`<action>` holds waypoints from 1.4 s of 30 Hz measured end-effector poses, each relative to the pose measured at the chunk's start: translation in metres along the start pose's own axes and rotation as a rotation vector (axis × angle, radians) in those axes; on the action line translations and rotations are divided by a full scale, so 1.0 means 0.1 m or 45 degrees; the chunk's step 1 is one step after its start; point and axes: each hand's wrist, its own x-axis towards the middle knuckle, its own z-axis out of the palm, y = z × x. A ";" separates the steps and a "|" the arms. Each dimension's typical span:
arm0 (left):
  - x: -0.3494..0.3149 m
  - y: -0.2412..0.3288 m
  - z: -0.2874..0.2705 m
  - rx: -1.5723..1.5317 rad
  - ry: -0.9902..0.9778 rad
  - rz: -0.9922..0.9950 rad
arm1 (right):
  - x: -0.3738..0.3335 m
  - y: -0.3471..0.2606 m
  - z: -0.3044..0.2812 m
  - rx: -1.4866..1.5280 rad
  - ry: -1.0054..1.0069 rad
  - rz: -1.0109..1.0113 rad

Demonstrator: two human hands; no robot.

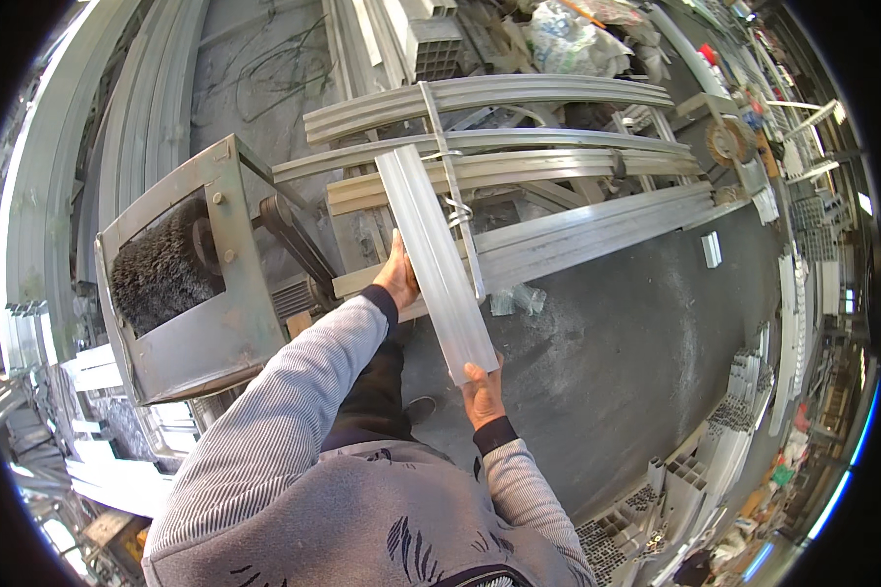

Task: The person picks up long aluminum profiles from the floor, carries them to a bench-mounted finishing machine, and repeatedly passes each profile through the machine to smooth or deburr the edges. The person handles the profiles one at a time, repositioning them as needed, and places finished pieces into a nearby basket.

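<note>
My right hand [483, 394] has its fingers clenched around the near end of a long pale metal strip [436, 249], thumb side up, with the wrist bent back toward my chest. My left hand [398, 276] reaches further out, arm nearly straight, and its fingers grasp the left edge of the same strip about midway along it. Both sleeves are grey and ribbed with dark cuffs.

The strip runs away from me, tilted slightly to the left. Its far end lies across a stack of long metal rails [519, 161] that rest crosswise on a rack. It is flat and channelled along its length, with a dull silvery sheen and a squarely cut near end. A thin metal rod [452, 191] lies just beside it on the right, also crossing the rails.

To my left stands a grey metal box [201, 293], worn and rusty at the edges, open at the front. Inside it sits a dark wire brush wheel [162, 266] with dense bristles. A black belt [299, 240] runs from its side toward the rack.

Below my hands the concrete floor [626, 342] is grey and dusty. More pale hollow sections [695, 470] are stacked near the lower right.
</note>
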 end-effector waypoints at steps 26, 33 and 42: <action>-0.01 -0.17 0.18 0.708 0.465 0.125 | 1.11 -0.09 -0.73 -0.161 -0.199 0.524; -1.65 -1.00 -0.18 0.739 0.368 0.080 | 1.23 0.00 -2.52 -0.653 -0.214 0.738; -3.72 -2.96 -1.80 0.799 1.369 0.039 | 2.02 0.32 -4.27 -2.061 -0.557 0.563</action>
